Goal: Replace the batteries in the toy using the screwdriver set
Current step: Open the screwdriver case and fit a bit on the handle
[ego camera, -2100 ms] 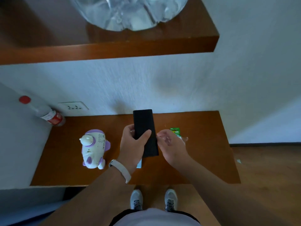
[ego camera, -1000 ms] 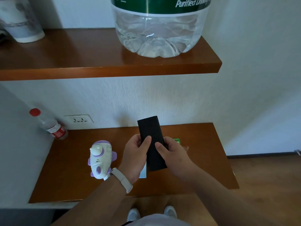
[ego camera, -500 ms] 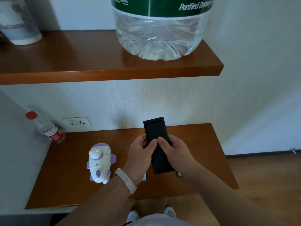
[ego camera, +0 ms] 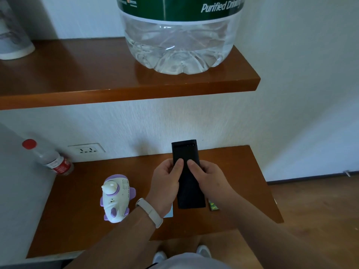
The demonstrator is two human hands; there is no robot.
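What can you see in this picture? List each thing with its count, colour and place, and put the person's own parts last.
Black case: 1, black, held in both hands above the lower shelf.
Toy: 1, white and purple, lower shelf, left of the hands.
Battery pack: 1, green, lower shelf, partly under the right forearm.
Small bottle: 1, clear, red cap, lower shelf's back left corner.
Wall socket: 1, white, wall.
Water jug: 1, clear, green label, upper shelf.
Cup: 1, white, upper shelf, left.
Shoes: 2, white, floor.
Left hand: 1, white wristband.
Right hand: 1.
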